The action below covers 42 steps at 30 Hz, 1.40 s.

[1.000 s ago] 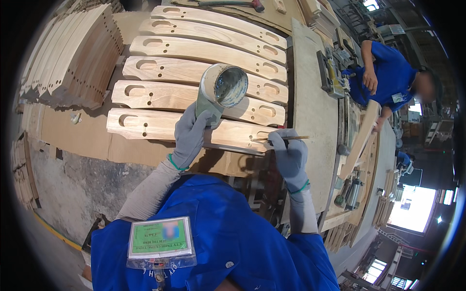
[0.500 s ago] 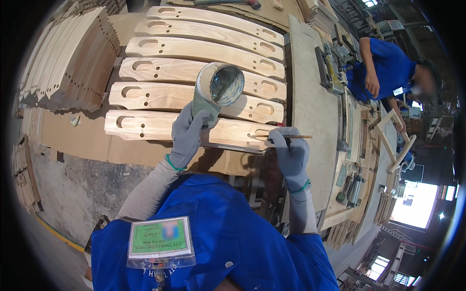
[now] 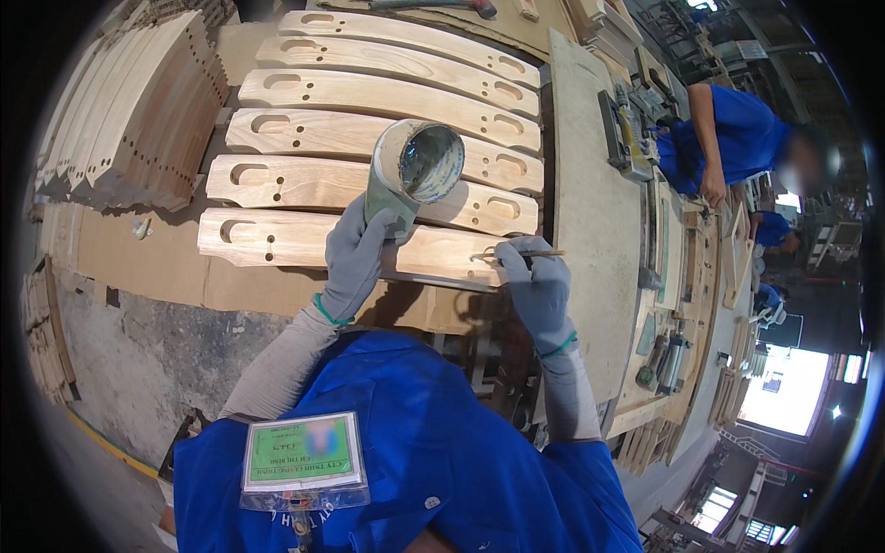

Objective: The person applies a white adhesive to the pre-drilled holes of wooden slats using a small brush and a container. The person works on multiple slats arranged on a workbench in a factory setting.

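Note:
My left hand (image 3: 353, 256), in a grey glove, is closed around a round pot (image 3: 387, 170) with a grey-green lower side. The pot is tilted, its mouth turned right, and its inner wall is smeared with pale and dark stuff. In my right hand (image 3: 542, 293), gloved too, a thin wooden stick (image 3: 551, 252) is pinched. The stick's tip is at the small holes near the right end of the nearest wooden slat (image 3: 309, 241); whether it touches cannot be told. Several similar pale slats (image 3: 369, 92) lie beyond, side by side, each with a slot and small holes at both ends.
Left of the slats stands a stack of drilled boards (image 3: 138, 111) on cardboard (image 3: 129, 258). A hammer (image 3: 479, 7) lies at the far edge. To the right are a long grey panel (image 3: 595, 184), a clamp-like tool (image 3: 631, 138) and a co-worker in blue (image 3: 737, 129).
My right hand has moved a little left with the stick, toward the holes in the nearest slat. My left hand and the pot stay put. The co-worker's arm has lowered.

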### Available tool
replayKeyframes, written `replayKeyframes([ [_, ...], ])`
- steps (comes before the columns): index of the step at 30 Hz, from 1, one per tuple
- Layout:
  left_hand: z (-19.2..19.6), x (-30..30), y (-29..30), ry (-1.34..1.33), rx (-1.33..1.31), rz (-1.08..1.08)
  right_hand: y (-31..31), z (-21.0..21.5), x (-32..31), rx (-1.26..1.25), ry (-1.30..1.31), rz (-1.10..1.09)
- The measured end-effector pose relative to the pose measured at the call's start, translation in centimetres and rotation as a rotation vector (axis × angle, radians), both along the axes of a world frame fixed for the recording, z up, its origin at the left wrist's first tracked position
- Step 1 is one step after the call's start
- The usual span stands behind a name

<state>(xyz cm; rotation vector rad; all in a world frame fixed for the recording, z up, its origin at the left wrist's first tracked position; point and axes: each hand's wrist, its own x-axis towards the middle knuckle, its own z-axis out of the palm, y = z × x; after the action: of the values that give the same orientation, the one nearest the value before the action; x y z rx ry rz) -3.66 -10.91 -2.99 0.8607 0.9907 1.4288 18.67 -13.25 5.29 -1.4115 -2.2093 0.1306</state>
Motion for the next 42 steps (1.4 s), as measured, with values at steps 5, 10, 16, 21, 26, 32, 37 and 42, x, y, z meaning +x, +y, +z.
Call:
replayKeyframes([
  [5, -0.6, 0.0, 0.0, -0.022, 0.008, 0.012, -1.1, 1.8, -0.7, -0.212, 0.317, -0.206],
  [10, -0.4, 0.0, 0.1, 0.011, -0.004, 0.006, -1.3, 1.2, -0.4, -0.263, 0.299, -0.107],
  [16, -0.6, 0.0, 0.0, -0.035, -0.016, -0.006, -2.3, 1.2, -1.4, -0.303, 0.29, -0.145],
  [21, -0.5, 0.0, -0.1, 0.03, -0.008, 0.003, -2.0, 1.0, -1.0, -0.219, 0.257, -0.143],
  [26, 0.0, 0.1, -0.1, -0.084, -0.013, -0.035, -2.3, 0.6, -0.7, -0.272, 0.352, -0.117],
  [32, 0.2, -0.1, -0.1, 0.001, -0.012, -0.081, -3.3, 2.0, 0.6, -0.256, 0.507, -0.19],
  [37, 0.9, 0.4, -0.1, 0.002, -0.038, -0.069, -3.3, 1.0, 3.1, -0.219, 0.458, -0.105],
  [42, 0.3, 0.4, -0.1, 0.058, 0.012, -0.051, -3.2, 2.6, 3.8, -0.298, 0.989, -0.09],
])
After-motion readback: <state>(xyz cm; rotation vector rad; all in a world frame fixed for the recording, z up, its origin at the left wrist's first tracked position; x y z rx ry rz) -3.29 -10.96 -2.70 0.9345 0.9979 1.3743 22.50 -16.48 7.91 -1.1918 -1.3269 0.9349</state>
